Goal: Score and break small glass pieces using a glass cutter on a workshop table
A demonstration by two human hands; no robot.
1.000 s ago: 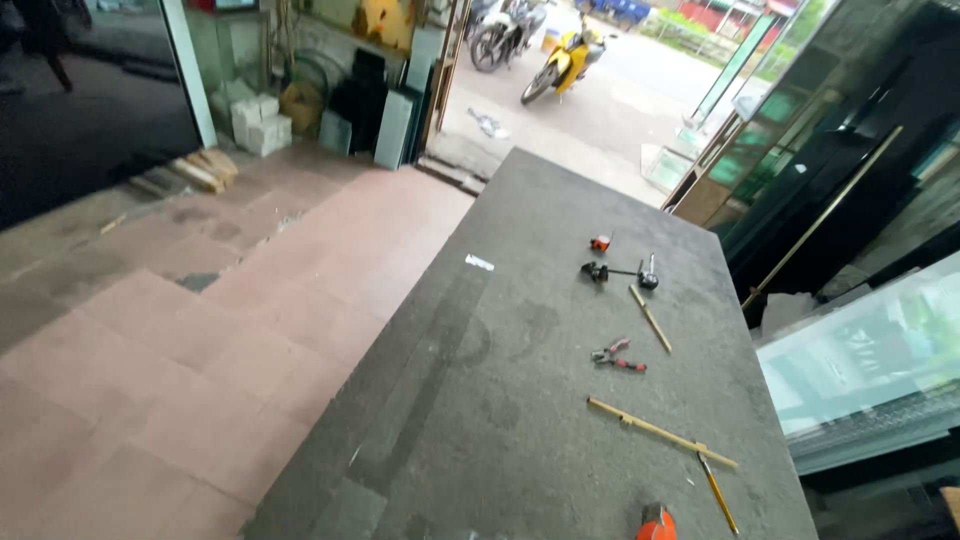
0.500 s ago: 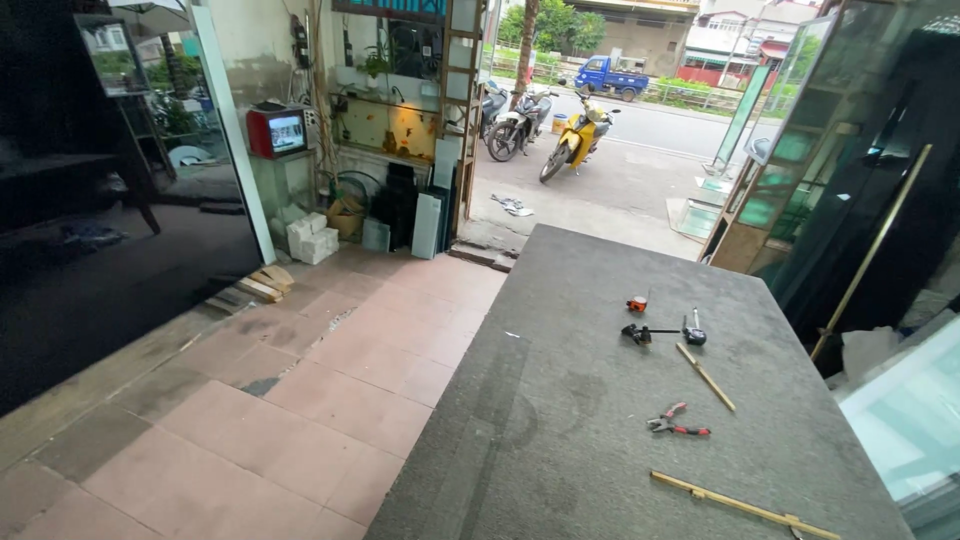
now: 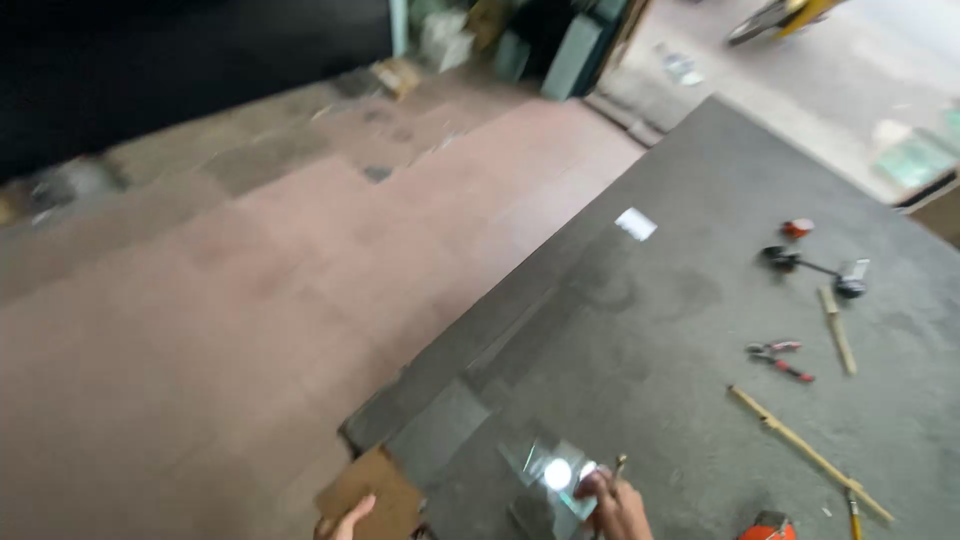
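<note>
Pinching a thin tool, the right hand [image 3: 615, 505] presses the glass piece [image 3: 550, 470] near the table [image 3: 640, 330] edge; it could slide off. Left hand [image 3: 345, 520] grips cardboard [image 3: 375, 490].

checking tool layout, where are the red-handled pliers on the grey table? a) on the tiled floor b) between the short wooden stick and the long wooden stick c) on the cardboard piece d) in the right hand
b: the red-handled pliers lie on the grey table, left of the short wooden stick and above the long wooden stick, far from both hands.
</note>
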